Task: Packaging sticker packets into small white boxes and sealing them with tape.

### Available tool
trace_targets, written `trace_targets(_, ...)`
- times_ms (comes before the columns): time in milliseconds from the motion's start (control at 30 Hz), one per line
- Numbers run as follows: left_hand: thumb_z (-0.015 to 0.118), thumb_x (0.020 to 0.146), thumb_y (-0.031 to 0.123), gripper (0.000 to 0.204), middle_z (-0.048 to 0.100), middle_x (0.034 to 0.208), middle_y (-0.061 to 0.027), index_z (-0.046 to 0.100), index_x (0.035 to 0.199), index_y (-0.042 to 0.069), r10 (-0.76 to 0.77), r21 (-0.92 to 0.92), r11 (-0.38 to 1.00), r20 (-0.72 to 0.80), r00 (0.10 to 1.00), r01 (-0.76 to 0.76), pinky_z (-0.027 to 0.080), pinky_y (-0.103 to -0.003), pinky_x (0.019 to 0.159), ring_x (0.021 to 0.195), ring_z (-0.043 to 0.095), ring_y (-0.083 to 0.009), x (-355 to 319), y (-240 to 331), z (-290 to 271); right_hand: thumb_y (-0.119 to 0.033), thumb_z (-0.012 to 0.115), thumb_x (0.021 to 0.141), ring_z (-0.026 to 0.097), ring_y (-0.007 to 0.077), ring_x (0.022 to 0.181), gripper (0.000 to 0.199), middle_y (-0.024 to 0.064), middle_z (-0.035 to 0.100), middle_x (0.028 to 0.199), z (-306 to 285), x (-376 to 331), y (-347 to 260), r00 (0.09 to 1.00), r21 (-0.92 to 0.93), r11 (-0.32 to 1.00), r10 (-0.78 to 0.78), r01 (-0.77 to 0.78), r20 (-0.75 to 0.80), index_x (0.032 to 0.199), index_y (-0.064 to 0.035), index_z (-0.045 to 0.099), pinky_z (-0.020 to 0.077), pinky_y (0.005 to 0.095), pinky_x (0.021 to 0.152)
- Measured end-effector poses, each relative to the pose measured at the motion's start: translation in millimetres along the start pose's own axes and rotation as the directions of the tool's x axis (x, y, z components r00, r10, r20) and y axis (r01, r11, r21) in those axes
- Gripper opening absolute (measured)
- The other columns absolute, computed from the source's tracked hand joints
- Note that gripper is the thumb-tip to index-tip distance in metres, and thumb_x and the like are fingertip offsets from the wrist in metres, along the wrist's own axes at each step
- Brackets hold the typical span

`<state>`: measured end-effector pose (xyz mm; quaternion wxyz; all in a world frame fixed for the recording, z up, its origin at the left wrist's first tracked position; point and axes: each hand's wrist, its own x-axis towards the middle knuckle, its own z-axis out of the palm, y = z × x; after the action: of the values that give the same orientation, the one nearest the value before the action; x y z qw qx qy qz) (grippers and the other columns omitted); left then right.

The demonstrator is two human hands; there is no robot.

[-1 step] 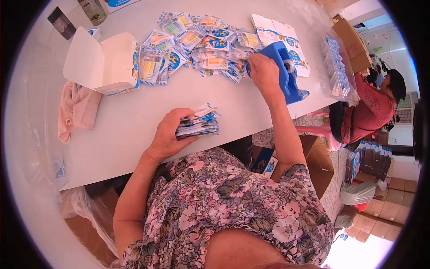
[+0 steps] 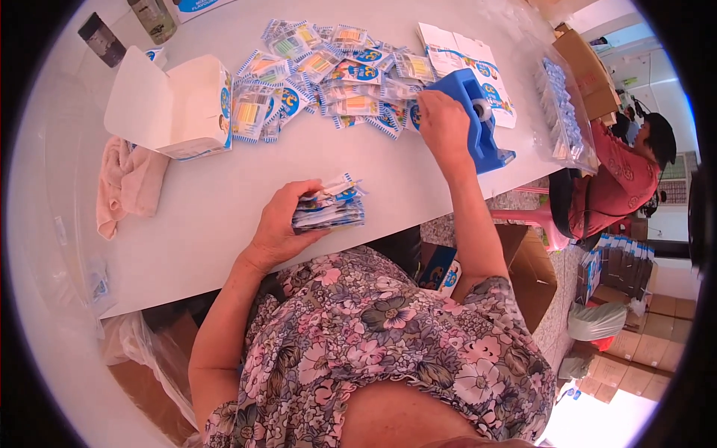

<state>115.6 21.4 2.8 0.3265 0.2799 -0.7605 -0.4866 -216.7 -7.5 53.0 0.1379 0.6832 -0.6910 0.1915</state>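
Unmoved since before: left hand (image 2: 280, 224) clamped on packet stack (image 2: 330, 205), right hand (image 2: 442, 123), fingers curled, on loose packets (image 2: 328, 71) beside blue tape dispenser (image 2: 478, 119).

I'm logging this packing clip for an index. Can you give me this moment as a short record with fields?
left hand: grips a stack of sachets just above the white table
right hand: rests on the blue tape dispenser
loose sachets: spread beyond the hands
open white carton: left of the pile
pink cloth: beside the carton
another person: seated at right
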Motion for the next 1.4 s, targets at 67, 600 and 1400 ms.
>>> trace_targets(67, 0.085, 0.066, 0.005, 0.063, 0.060, 0.124, -0.0132, 0.058, 0.123, 0.008, 0.069, 0.043, 0.997, -0.003, 0.998, -0.069, 0.048, -0.038, 0.097, 0.115, 0.059, -0.0315, 0.3, -0.4, -0.5, -0.002, 0.063, 0.083, 0.066, 0.0324, 0.088, 0.010, 0.0122, 0.070, 0.091, -13.6, -13.9, -20.7, 0.994, 0.098, 0.995, -0.016, 0.027, -0.111, 0.092, -0.0055, 0.068, 0.0504, 0.0423, 0.075)
trace_targets(600, 0.086, 0.065, 0.007, 0.063, 0.059, 0.131, -0.0119, 0.058, 0.122, 0.010, 0.200, 0.198, 0.958, 0.065, 0.978, -0.209, 0.045, -0.043, 0.102, 0.120, 0.057, -0.0293, 2.1, 1.4, -4.7, -0.005, 0.069, 0.079, 0.066, 0.0325, 0.092, 0.030, 0.0104, 0.070, 0.102, -10.7, -45.6, 2.6, 0.992, -0.118, 0.989, -0.102, 0.093, -0.070, 0.109, -0.0024, 0.066, 0.0531, 0.0422, 0.082)
trace_targets(1400, 0.089, 0.063, 0.011, 0.065, 0.052, 0.135, -0.0167, 0.055, 0.117, 0.008, 0.175, -0.004, 0.985, 0.067, 0.982, -0.175, 0.045, -0.038, 0.099, 0.116, 0.055, -0.0319, 4.5, -3.7, -4.6, -0.014, 0.064, 0.092, 0.068, 0.0317, 0.086, 0.018, 0.0148, 0.071, 0.097, 17.1, 58.8, -40.8, 0.991, 0.362, 0.930, 0.024, -0.069, 0.129, 0.105, -0.0064, 0.071, 0.0532, 0.0378, 0.074)
